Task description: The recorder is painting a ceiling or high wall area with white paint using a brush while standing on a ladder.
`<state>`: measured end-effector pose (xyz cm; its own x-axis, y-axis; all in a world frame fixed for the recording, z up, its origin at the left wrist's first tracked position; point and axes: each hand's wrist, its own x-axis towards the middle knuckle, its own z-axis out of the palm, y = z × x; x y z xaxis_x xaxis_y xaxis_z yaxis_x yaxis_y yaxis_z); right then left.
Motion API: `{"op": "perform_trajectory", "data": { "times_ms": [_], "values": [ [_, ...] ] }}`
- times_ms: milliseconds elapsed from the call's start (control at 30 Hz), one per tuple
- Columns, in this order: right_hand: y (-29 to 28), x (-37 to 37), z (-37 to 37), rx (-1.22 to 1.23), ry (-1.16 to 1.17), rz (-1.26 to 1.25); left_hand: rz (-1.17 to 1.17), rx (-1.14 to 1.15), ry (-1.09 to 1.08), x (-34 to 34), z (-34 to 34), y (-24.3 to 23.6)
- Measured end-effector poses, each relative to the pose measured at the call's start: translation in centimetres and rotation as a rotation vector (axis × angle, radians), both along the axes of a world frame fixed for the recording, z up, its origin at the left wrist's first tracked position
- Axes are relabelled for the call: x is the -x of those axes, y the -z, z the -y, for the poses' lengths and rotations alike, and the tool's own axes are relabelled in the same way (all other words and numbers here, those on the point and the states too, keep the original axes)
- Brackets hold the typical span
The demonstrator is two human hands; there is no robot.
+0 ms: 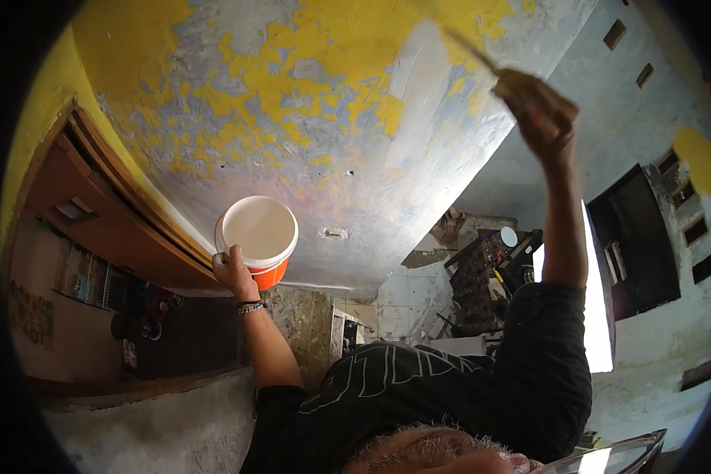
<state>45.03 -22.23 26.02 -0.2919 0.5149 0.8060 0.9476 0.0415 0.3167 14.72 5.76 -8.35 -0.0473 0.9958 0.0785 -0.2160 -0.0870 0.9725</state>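
My left hand (235,273) grips the rim of an orange and white plastic bucket (270,274), thumb over the edge. The bucket's mouth faces me and its inside looks off-white; how full it is I cannot tell. Raised high on the right, my right hand (539,118) is closed round the handle of a putty knife (472,50), seen edge-on and smeared by motion. Its tip is near the wall (292,87), beside a smooth whitish streak (413,91). Flaking yellow paint and bare grey patches cover the rest of that wall.
A brown wooden door (110,205) in its frame stands at left. A wall socket (336,233) sits low on the wall. At right, a dark cluttered table (482,288) stands on the tiled floor, with a white round lid (509,236). Beyond is a dark window opening (636,237).
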Motion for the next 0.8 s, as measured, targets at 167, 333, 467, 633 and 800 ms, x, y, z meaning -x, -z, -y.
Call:
{"op": "perform_trajectory", "data": {
  "times_ms": [167,333,467,633,800],
  "values": [
    [16.1,2.3,-0.7,0.435,-0.005,-0.587,-0.095,-0.019,-0.022,0.1,-0.2,0.1],
    [27.1,-0.9,-2.3,0.596,0.017,-0.647,-0.094,-0.038,0.001,-0.7,-0.3,0.2],
    [19.7,-2.5,-3.1,0.489,0.045,-0.551,-0.097,-0.075,-0.019,-0.1,-0.5,0.9],
    [0.6,-4.3,0.2,0.256,0.021,-0.231,-0.119,-0.069,-0.028,-0.4,0.1,-0.1],
    [-12.9,-3.7,1.2,0.074,-0.101,-0.216,-0.118,-0.059,-0.008,-0.4,-0.3,0.1]
  ]
}}
